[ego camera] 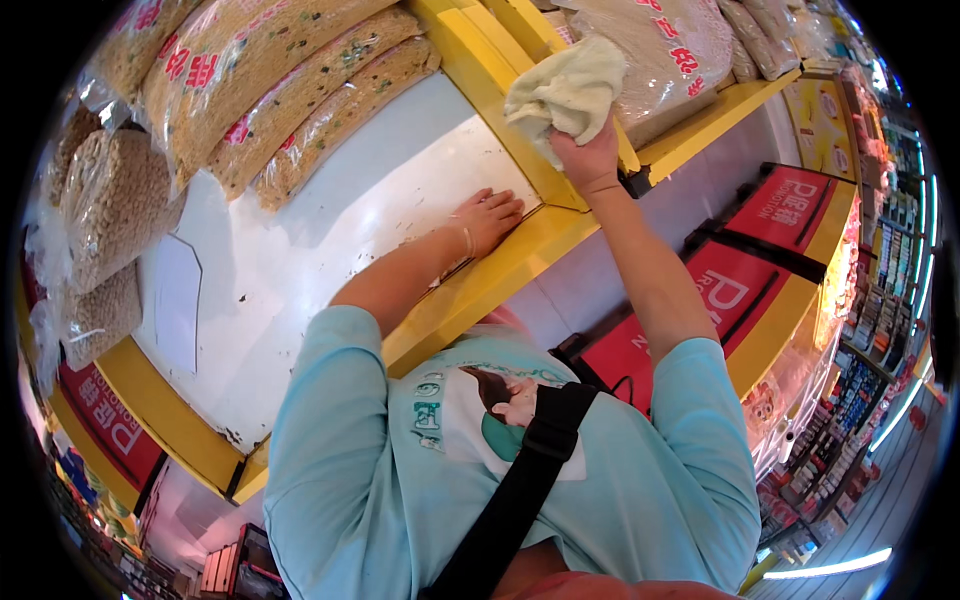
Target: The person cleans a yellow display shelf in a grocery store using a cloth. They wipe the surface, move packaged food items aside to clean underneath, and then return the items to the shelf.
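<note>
My right hand [586, 156] grips a bunched pale yellow cloth [566, 86] above the yellow divider between two display bins. My left hand [489, 219] lies palm down on the white bin base [300, 277], beside the yellow metal rim [480, 281]. Dark specks and worn marks dot the white surface. Stacked clear bags of tan grains or pellets [337, 135] rest on its far side. In the neighbouring bin, a large clear bag with red writing [660, 60] lies close to the cloth.
Clear bags of pale, nut-like goods [112, 202] stand at the left near a white sheet [178, 300]. Red promotion panels [780, 206] line the lower sides of yellow-edged stands. Stocked store shelves [877, 322] and a tiled floor are at the far right.
</note>
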Demonstrator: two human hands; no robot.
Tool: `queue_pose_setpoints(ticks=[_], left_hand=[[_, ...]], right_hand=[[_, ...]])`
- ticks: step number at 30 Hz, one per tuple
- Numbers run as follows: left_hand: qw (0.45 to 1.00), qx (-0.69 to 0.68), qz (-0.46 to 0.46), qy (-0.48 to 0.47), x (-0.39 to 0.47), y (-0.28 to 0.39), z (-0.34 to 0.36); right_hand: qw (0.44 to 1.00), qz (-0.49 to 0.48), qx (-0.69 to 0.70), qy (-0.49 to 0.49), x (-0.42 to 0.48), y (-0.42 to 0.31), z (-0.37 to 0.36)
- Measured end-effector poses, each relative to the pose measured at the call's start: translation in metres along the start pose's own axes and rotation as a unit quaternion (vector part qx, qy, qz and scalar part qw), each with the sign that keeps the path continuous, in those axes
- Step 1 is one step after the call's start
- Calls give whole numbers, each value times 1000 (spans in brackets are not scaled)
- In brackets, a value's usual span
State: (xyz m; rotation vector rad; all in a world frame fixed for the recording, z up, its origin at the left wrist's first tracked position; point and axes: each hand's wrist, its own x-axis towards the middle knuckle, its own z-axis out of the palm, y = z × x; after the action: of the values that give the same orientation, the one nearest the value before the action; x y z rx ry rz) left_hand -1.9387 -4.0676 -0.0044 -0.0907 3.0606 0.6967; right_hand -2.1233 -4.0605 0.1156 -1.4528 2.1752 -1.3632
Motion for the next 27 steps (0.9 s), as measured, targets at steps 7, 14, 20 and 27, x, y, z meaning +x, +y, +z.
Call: queue_pose_setpoints(ticks=[7,14,20,27], left_hand=[[996,-43,53,-54,-137,-13,-9],[999,-17,-45,8,-86,11,-14],[997,-19,-76,-22,-137,6,-26],[990,0,-144,4,-220,10,-22]], right_hand=[[1000,4,-2,9,0,2,-2],[1000,-7,-20,4,1,0,2],[1000,-21,15,15,-1,-3,-1],[999,-35,-18,25,-4,-1,0]])
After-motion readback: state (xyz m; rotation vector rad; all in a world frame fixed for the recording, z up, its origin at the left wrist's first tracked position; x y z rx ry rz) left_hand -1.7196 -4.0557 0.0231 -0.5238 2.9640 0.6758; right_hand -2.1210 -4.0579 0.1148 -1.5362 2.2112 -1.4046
